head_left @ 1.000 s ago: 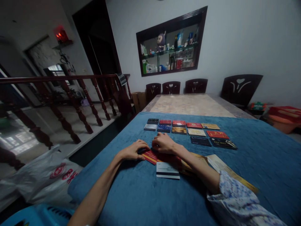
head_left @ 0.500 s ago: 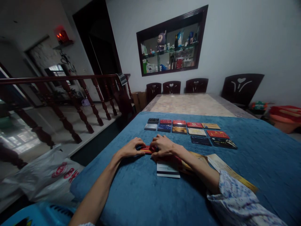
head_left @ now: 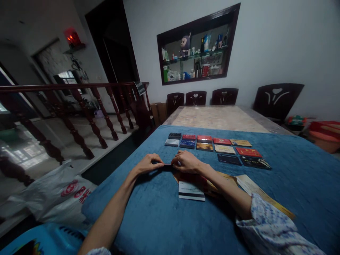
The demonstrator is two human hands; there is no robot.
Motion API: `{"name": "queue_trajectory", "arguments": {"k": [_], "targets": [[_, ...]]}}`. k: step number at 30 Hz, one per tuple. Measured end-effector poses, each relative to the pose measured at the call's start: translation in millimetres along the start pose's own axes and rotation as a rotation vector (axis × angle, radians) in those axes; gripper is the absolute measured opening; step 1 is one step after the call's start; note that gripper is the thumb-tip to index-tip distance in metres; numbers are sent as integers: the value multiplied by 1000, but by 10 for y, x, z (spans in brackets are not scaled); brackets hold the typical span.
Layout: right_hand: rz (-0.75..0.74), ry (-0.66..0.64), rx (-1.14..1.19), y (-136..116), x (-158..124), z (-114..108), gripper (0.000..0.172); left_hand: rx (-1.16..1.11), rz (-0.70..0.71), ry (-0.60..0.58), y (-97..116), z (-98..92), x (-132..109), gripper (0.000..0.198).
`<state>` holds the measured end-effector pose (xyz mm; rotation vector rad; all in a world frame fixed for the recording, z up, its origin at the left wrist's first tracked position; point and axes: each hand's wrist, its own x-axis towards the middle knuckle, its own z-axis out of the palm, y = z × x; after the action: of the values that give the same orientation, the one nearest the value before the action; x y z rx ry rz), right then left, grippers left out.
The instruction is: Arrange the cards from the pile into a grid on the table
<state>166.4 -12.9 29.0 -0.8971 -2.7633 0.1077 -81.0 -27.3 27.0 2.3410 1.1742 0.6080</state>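
My left hand point(head_left: 149, 164) pinches one end of a thin card point(head_left: 168, 165), and my right hand point(head_left: 187, 162) closes on the other end. The card is seen nearly edge-on, low over the blue cloth, so its face and whether it is one or several cards cannot be told. Below my right hand a white card with a black stripe point(head_left: 191, 192) lies on the cloth. Under my right forearm is red and gold paper packaging, with a long flap point(head_left: 261, 193) reaching out to the right. Farther back, rows of cards include a dark blue card point(head_left: 229, 159) and a red card point(head_left: 249, 152).
A blue cloth point(head_left: 143, 216) covers the near part of the table, with bare marbled tabletop point(head_left: 212, 117) beyond. Dark chairs point(head_left: 277, 101) stand at the far side. On the left are a wooden railing point(head_left: 106, 106), a white plastic bag point(head_left: 53, 191) and a blue plastic stool point(head_left: 45, 241).
The red and gold face seen between my hands has turned away, and now only a thin dark edge shows. Both hands stay in nearly the same place; the view has shifted slightly.
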Motion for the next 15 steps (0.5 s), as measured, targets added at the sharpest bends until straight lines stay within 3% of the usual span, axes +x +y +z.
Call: {"name": "queue_trajectory", "arguments": {"k": [15], "targets": [[120, 91, -16, 16, -2, 69, 28, 7, -45, 178, -41, 58, 45, 28]]}}
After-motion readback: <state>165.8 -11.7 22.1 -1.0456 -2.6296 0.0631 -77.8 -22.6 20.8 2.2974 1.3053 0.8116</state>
